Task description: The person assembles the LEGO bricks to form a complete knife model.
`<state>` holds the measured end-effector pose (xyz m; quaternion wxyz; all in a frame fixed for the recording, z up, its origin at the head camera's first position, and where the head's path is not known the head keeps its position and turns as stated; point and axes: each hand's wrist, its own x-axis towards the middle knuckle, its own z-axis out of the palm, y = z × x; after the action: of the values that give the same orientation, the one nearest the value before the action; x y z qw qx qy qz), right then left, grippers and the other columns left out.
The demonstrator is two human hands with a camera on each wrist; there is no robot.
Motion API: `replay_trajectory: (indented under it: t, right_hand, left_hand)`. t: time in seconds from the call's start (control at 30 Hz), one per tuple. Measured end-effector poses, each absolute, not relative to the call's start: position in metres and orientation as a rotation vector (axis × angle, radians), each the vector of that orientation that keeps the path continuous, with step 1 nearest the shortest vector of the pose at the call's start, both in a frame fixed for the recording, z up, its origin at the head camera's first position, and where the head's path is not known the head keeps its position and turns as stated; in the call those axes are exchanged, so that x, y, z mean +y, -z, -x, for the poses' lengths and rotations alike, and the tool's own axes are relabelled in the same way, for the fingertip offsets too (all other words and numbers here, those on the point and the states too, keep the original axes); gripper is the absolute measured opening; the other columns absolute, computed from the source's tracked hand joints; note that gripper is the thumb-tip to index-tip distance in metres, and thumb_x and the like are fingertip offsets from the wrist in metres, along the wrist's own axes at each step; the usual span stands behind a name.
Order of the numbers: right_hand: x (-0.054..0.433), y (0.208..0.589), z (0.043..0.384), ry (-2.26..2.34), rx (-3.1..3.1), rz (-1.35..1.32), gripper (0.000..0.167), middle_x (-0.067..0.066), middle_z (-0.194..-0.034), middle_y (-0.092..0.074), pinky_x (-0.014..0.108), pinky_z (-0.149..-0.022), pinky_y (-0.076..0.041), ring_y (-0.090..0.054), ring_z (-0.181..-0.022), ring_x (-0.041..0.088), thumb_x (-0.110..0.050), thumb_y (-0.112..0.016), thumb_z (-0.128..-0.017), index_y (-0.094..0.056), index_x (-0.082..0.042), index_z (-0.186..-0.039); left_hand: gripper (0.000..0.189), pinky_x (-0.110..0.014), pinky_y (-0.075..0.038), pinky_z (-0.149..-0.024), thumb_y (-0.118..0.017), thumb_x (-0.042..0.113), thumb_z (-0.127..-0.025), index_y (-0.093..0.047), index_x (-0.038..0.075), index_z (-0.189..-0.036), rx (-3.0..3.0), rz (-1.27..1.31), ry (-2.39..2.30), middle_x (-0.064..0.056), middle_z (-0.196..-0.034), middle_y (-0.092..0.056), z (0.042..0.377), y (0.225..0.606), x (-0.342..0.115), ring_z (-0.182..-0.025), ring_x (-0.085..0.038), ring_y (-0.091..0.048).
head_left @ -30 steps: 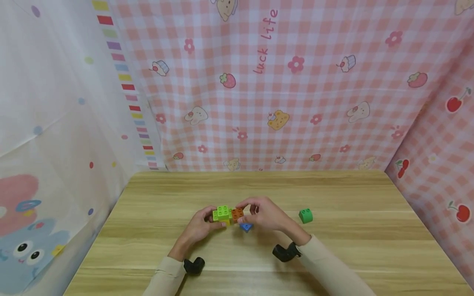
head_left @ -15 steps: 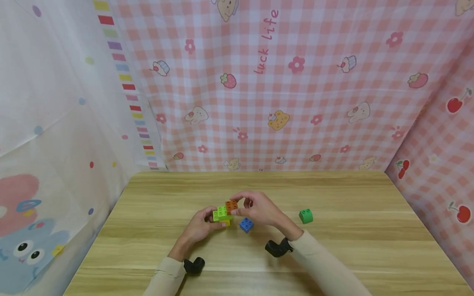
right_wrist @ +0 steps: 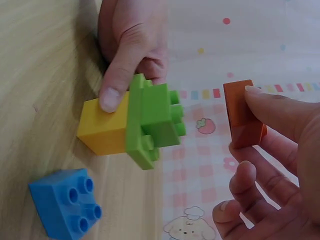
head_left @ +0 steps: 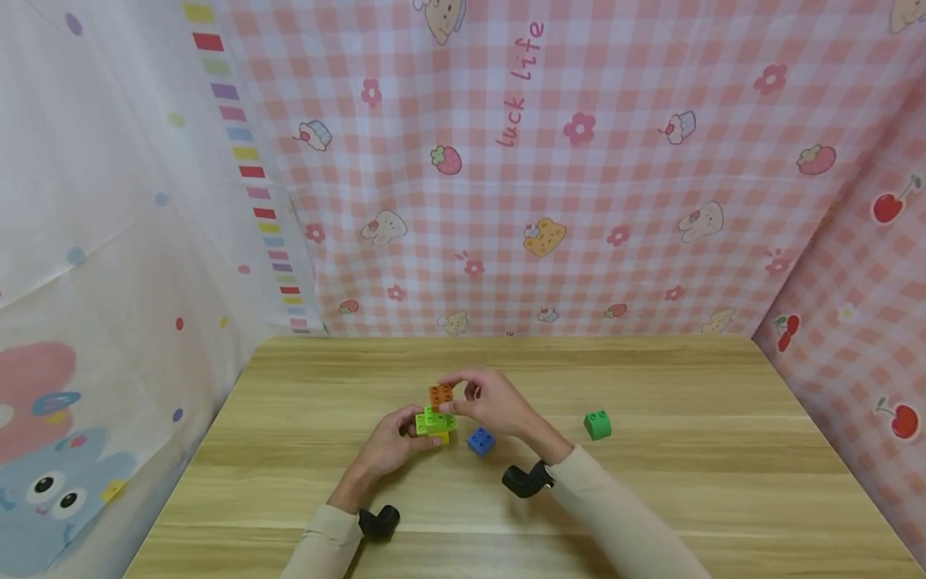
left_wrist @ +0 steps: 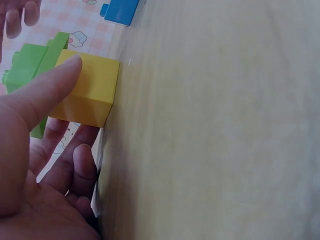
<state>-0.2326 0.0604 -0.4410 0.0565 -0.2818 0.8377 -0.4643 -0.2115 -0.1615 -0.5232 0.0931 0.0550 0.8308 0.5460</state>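
Wood-grain tbl [head_left: 470, 515] w/ pink/wht check cloth [head_left: 506, 193] behind, wht dotted cloth [head_left: 123, 185] L.

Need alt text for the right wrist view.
A person's right grip pinches an orange brick, apart from a yellow-and-green brick stack held in the left grip. A blue brick sits nearby on the wooden table.

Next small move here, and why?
I'd probably have the right hand lower the orange block onto the upper light green block. The right wrist view shows a gap between them, with the light green block's studs exposed, and the left hand grips the yellow block beneath, which should steady the stack.
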Motion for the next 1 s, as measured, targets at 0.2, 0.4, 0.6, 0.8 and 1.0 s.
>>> replay_trajectory:
  t: [0.2,0.4,0.6,0.8,1.0]
  right_hand:
    - [0.053,0.449,0.238,1.421,2.537,0.883,0.032,0.000,-0.113,-0.068,0.023,-0.057,-0.040,-0.050,-0.068,0.010,-0.019,-0.076,-0.089,-0.070,-0.013,-0.120]
    - [0.048,0.456,0.239,1.397,2.528,0.908,0.030,0.003,-0.111,-0.069,0.023,-0.058,-0.043,-0.053,-0.069,0.011,-0.015,-0.076,-0.088,-0.071,-0.011,-0.118]
    - [0.045,0.462,0.238,1.371,2.519,0.876,0.030,0.003,-0.114,-0.068,0.023,-0.057,-0.042,-0.052,-0.069,0.010,-0.015,-0.076,-0.088,-0.071,-0.012,-0.118]
    - [0.045,0.463,0.238,1.360,2.523,0.870,0.030,0.002,-0.114,-0.068,0.023,-0.056,-0.040,-0.051,-0.069,0.011,-0.016,-0.075,-0.089,-0.070,-0.012,-0.119]
    - [0.045,0.464,0.238,1.355,2.527,0.860,0.031,0.002,-0.112,-0.068,0.024,-0.058,-0.044,-0.053,-0.070,0.011,-0.021,-0.075,-0.090,-0.070,-0.013,-0.119]
  left_hand:
    - [0.033,-0.032,-0.039,-0.073,-0.082,0.021,-0.082,-0.068,0.015,-0.111,2.464,-0.160,-1.623,-0.002,-0.087,-0.058,0.212,0.524,-0.161,-0.081,-0.018,-0.050]
    - [0.033,-0.032,-0.040,-0.072,-0.082,0.020,-0.082,-0.068,0.015,-0.111,2.461,-0.170,-1.633,-0.003,-0.089,-0.060,0.211,0.526,-0.162,-0.082,-0.019,-0.051]
    - [0.034,-0.031,-0.042,-0.073,-0.083,0.020,-0.081,-0.068,0.014,-0.111,2.459,-0.185,-1.643,-0.002,-0.091,-0.062,0.212,0.527,-0.162,-0.083,-0.017,-0.053]
    - [0.033,-0.030,-0.040,-0.071,-0.083,0.020,-0.081,-0.068,0.014,-0.110,2.462,-0.190,-1.638,-0.002,-0.088,-0.059,0.213,0.526,-0.162,-0.081,-0.017,-0.051]
    - [0.033,-0.031,-0.041,-0.072,-0.083,0.020,-0.080,-0.069,0.015,-0.110,2.470,-0.170,-1.634,-0.002,-0.089,-0.061,0.212,0.525,-0.162,-0.082,-0.018,-0.052]
